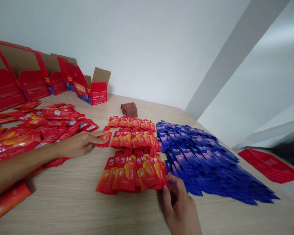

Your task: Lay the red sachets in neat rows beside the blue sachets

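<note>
You are facing a plain white wall [142, 42], softly and evenly lit. At your right a broad grey band [235, 55] runs slantwise across it, from the upper corner down to the far edge of the table [71, 202]. That table has a light wood-grain top and fills the lower view. Beyond its right edge you see a pale ledge [271, 130], blurred, with a dark patch under it that cannot be made out.
</note>
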Demonstrator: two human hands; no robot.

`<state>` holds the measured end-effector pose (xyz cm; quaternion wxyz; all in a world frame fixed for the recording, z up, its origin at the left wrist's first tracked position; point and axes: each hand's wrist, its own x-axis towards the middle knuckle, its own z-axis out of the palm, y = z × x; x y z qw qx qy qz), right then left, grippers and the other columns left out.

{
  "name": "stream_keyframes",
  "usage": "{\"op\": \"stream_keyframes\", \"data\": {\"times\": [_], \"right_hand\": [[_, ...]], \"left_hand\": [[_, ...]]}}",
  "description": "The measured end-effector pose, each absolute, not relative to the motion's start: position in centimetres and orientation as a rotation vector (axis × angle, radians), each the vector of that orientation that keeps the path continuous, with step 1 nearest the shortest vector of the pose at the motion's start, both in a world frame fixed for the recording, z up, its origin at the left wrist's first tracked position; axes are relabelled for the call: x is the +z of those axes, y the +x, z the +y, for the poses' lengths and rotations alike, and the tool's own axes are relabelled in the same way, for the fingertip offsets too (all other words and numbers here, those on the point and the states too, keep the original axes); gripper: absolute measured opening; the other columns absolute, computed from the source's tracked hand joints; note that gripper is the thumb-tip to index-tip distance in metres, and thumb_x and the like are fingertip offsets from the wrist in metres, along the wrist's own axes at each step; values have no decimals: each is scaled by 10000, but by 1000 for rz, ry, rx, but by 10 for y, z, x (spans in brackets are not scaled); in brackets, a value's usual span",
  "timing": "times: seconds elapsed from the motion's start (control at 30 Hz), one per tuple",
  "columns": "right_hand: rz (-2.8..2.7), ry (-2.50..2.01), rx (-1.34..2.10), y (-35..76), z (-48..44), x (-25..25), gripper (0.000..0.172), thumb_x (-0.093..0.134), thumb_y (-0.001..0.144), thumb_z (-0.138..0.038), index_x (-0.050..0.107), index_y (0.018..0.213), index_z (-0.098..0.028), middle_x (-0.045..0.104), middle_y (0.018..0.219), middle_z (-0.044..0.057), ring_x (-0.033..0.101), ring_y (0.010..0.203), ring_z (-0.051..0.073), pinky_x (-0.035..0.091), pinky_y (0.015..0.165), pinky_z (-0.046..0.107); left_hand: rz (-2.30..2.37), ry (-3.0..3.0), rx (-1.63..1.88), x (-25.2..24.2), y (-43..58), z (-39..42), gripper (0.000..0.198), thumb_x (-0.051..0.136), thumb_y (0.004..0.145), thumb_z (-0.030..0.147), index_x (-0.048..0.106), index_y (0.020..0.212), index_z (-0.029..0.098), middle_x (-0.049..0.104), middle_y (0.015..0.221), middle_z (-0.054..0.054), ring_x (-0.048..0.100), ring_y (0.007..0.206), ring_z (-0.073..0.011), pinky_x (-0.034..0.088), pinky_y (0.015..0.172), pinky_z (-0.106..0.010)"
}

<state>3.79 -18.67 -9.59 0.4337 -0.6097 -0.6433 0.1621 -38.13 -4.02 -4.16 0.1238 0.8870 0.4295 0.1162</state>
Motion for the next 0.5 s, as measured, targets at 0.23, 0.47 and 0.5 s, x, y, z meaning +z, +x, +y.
{"op": "stream_keyframes", "data": {"times": [0.23, 0.47, 0.5], "right_hand": [[-1614, -1505, 409, 39, -186, -96, 379, 459, 1126, -543, 591, 1275, -220, 783, 811, 33, 786, 689, 242, 550, 618, 293], [-1574, -1515, 437, 39, -186, -96, 363, 484, 1096, -559, 587, 1243, -244, 821, 902, 47, 802, 749, 246, 541, 632, 307], [-1572, -1516, 444, 39, -186, -96, 357, 485, 1094, -555, 585, 1244, -247, 823, 906, 43, 802, 745, 242, 541, 640, 308]], "left_hand": [[1324, 2453, 325, -40, -368, -41, 520, 545, 931, 293, 811, 1357, 428, 666, 1553, 70, 596, 1505, -229, 463, 1268, -343], [1556, 2483, 361, -20, -360, -53, 588, 587, 930, 222, 697, 1506, 191, 638, 1610, -108, 656, 1437, -286, 500, 1240, -407], [1717, 2477, 344, -12, -365, -54, 591, 588, 939, 228, 672, 1521, 168, 652, 1592, -128, 655, 1433, -300, 495, 1242, -427]]}}
